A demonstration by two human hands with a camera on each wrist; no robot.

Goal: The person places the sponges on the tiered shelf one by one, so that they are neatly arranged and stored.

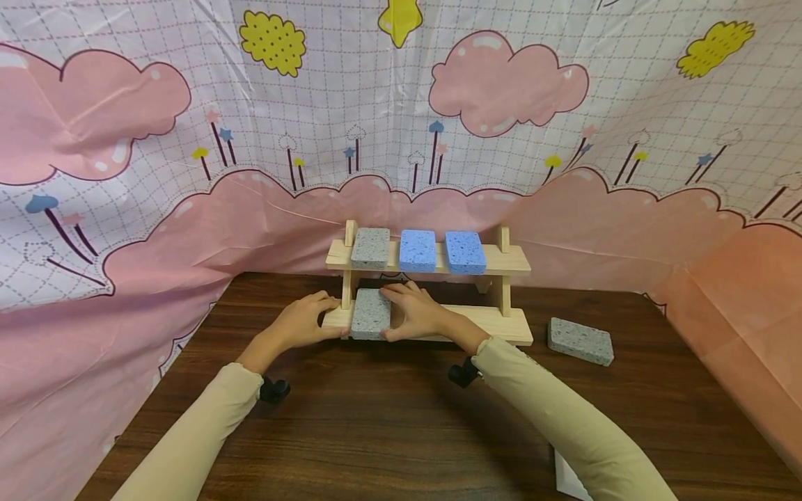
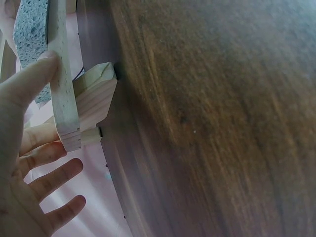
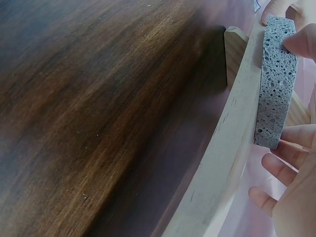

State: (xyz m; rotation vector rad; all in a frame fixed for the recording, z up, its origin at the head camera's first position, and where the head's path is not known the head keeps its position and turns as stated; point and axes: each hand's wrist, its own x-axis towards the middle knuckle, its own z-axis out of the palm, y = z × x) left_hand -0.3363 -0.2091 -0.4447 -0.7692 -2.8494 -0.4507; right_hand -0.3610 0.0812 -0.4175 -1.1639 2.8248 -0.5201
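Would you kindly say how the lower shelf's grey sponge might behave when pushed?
The grey sponge is probably light for its size, given its pores. Its flat, blocky shape should make it slide rather than roll. Its pitted surface looks unlikely to feel slippery.

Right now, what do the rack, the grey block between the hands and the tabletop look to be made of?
Rack: probably bare, pale wood with a matte finish; faint grain shows at the shelf end.
Grey block: a dull, porous material, perhaps sponge; pits cover its side.
Tabletop: dark brown with streaky grain and a soft sheen; wood or wood-look laminate.
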